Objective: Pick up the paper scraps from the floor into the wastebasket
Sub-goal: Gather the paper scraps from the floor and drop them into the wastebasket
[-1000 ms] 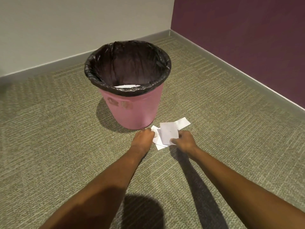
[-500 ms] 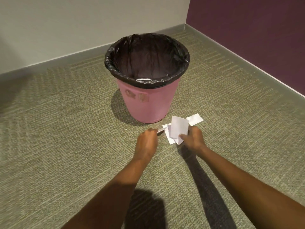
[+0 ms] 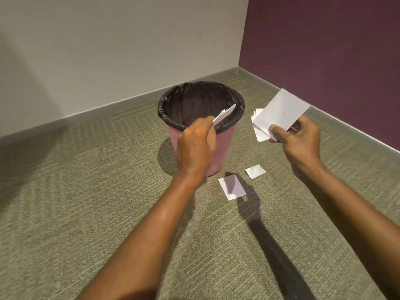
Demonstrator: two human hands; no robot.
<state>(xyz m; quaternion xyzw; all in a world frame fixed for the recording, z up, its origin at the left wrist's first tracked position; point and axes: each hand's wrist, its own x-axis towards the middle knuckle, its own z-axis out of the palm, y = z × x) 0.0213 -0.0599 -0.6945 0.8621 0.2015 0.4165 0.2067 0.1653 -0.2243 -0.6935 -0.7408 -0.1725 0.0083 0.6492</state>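
Hands are lifting off the carpet now, the left hand pinching a paper scrap over the pink wastebasket and the right hand gripping a paper bundle, while two scraps are lying below, needing another trip.

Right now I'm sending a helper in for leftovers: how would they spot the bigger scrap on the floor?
Find the pink wastebasket with its black liner near the room's corner. On the carpet just in front of its base lie two white scraps; the larger scrap is the nearer one, partly shadowed. The smaller scrap lies beyond it, to its right, unshadowed.
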